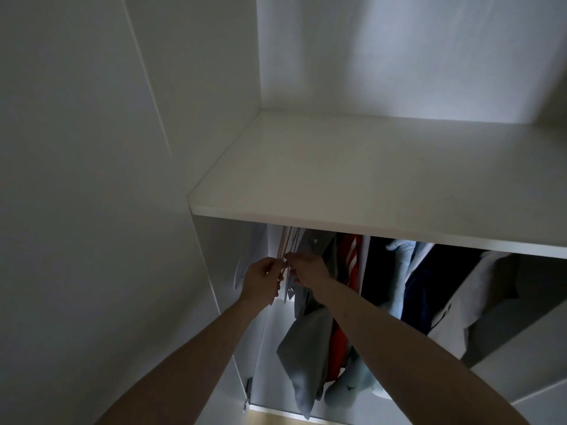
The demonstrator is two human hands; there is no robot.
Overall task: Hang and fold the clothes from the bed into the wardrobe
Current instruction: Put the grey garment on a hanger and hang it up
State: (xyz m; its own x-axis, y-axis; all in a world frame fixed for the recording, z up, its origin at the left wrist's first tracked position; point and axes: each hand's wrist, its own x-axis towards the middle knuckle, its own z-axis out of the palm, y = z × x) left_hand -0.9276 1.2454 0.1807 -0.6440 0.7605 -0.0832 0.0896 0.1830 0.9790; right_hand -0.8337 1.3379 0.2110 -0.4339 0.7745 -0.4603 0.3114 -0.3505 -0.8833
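Reaching under the shelf (337,167), the left hand (260,279) and right hand (306,269) both pinch pale hangers (288,240) between them; I'd free one slowly, sparing the grey shirt (303,357) just below.

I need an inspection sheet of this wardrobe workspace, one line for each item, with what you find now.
Surface: the white wardrobe shelf above the hanging space carries nothing that I can see.
Job's things: pale hangers at the left end; a grey garment, a red striped garment and a dark navy garment hang under the shelf.
Clutter: nothing seen.
Grippers: left hand and right hand both pinch at the hangers.
Cables: nothing seen.
Surroundings: white wardrobe door open at left; dim light.
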